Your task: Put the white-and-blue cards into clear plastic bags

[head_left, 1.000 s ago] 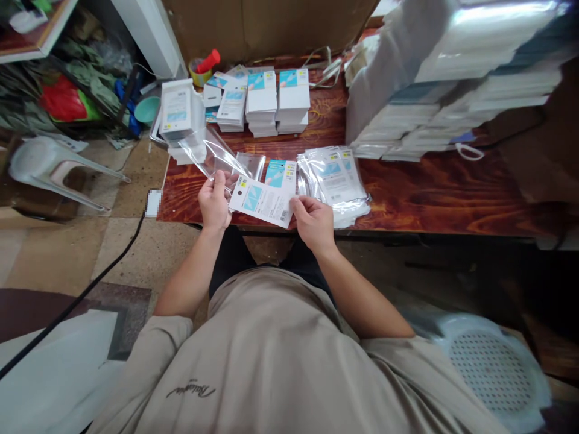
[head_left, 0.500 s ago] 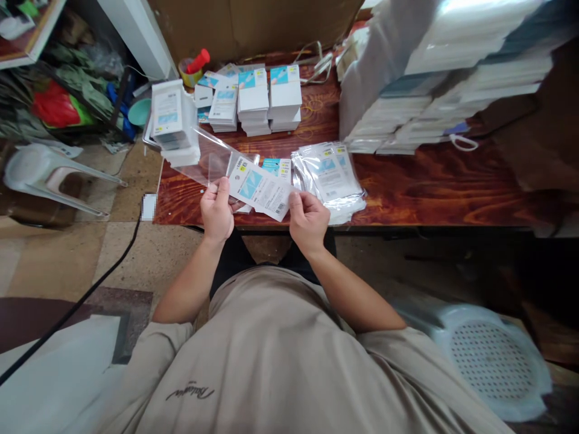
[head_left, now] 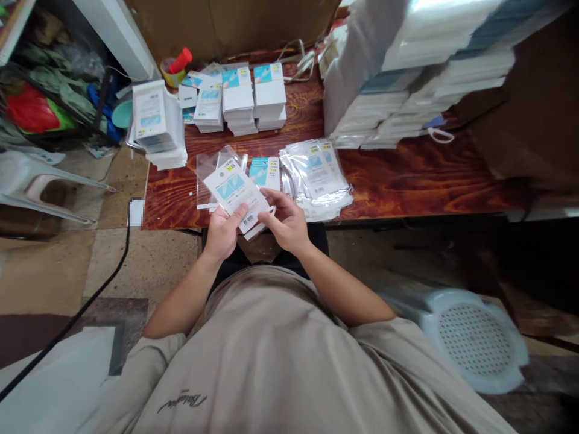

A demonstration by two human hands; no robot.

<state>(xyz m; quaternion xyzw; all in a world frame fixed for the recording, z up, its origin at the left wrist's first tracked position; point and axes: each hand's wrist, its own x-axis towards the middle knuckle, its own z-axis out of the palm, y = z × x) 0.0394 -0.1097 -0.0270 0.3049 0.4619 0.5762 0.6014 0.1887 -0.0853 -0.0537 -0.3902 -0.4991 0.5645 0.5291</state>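
My left hand (head_left: 222, 234) is closed on the lower left of a white and blue printed card (head_left: 235, 191), thumb across its front. At the card's right edge, my right hand (head_left: 287, 224) has its thumb against the card and its fingers curled beside it. Another white edge shows under the card's lower end; I cannot make out whether it is a fold or a second piece. Behind the card, a clear plastic bag (head_left: 204, 181) lies on the table. Just right of it are several overlapping blue and white cards (head_left: 270, 172), then a pile of bagged cards (head_left: 321, 175).
Card stacks (head_left: 237, 99) stand at the back of the wooden table (head_left: 407, 187), with a tall card stack (head_left: 151, 117) at its left end. Large plastic-wrapped bundles (head_left: 371, 102) rise on the right. A tape roll (head_left: 173, 75) sits at the back left. Plastic stools (head_left: 473, 340) flank the table.
The clear bag has left my left hand and lies on the table. The card has moved left and down, and my left hand now grips it. My right hand has shifted left along its edge.
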